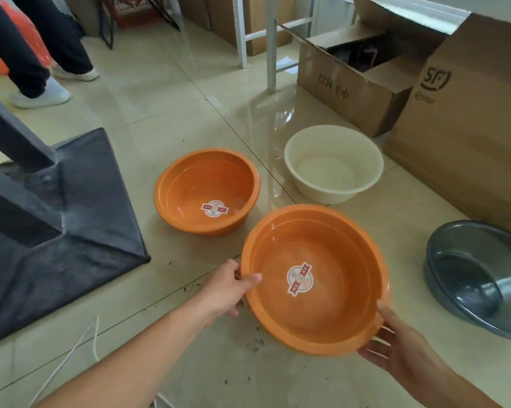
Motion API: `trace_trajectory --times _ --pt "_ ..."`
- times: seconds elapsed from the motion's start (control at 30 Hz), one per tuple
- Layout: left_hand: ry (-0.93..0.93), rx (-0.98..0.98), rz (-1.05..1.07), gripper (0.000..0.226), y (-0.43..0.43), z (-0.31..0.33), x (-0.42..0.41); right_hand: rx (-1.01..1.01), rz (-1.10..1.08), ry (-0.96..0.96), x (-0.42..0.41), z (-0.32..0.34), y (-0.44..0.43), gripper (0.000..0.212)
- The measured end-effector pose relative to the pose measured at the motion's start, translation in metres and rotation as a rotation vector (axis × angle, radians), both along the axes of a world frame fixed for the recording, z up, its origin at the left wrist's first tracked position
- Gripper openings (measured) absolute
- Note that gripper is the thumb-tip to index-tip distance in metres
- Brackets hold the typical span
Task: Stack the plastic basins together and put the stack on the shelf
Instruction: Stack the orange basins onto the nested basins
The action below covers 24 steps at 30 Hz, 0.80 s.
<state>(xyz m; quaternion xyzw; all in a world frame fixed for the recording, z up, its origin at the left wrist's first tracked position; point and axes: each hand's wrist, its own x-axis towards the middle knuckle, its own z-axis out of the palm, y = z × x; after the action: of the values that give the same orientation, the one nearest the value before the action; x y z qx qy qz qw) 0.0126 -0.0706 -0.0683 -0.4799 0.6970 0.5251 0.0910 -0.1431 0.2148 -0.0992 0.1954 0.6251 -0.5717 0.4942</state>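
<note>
Tiled floor (166, 119); my left hand (227, 287) and right hand (401, 346) grip the near orange basin (316, 278) by opposite rims. Second orange basin (207, 191) sits beyond-left of it. Risk: tilted entry could jam the nest.

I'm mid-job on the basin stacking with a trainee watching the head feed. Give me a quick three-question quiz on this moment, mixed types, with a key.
1. True or false: the held orange basin is gripped by both the left hand and the right hand.
2. Multiple choice: which basin lies nearest the cardboard boxes? A) the cream basin B) the second orange basin C) the held orange basin
3. Fill in: the basin at the far right edge of the view is ____ in colour.

Key: 1 true; 2 A; 3 grey.
</note>
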Motion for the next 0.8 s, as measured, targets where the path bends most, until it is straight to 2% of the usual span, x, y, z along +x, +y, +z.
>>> trace_trajectory --times 0.07,0.2,0.3,0.43,0.57,0.63,0.73,0.8 --pt "-0.013 -0.060 0.138 0.044 -0.029 -0.006 -0.001 0.060 0.026 0.029 -0.001 -0.001 -0.007 0.041" --pt "0.136 0.284 0.651 0.064 -0.110 -0.016 -0.007 0.179 0.015 0.002 -0.003 -0.005 -0.014 0.035" --pt "0.222 0.379 0.789 0.064 -0.149 -0.026 -0.011 0.209 -0.009 0.013 -0.002 -0.004 -0.018 0.038" --pt "0.290 0.401 0.878 0.046 -0.164 -0.037 -0.016 0.228 -0.006 0.013 -0.003 -0.002 -0.020 0.043" --pt "0.442 0.241 0.973 0.038 -0.165 -0.021 -0.022 0.217 0.013 0.022 -0.007 -0.004 -0.019 0.038" --pt "0.481 0.165 0.912 0.036 -0.161 0.003 -0.022 0.198 0.005 0.000 -0.006 -0.002 -0.019 0.036" --pt "0.556 0.153 0.771 0.018 -0.144 0.052 -0.014 0.144 -0.001 -0.026 -0.006 -0.002 -0.017 0.036" --pt "0.576 0.140 0.628 0.014 -0.122 0.085 -0.004 0.103 0.027 -0.015 -0.005 -0.001 -0.013 0.034"
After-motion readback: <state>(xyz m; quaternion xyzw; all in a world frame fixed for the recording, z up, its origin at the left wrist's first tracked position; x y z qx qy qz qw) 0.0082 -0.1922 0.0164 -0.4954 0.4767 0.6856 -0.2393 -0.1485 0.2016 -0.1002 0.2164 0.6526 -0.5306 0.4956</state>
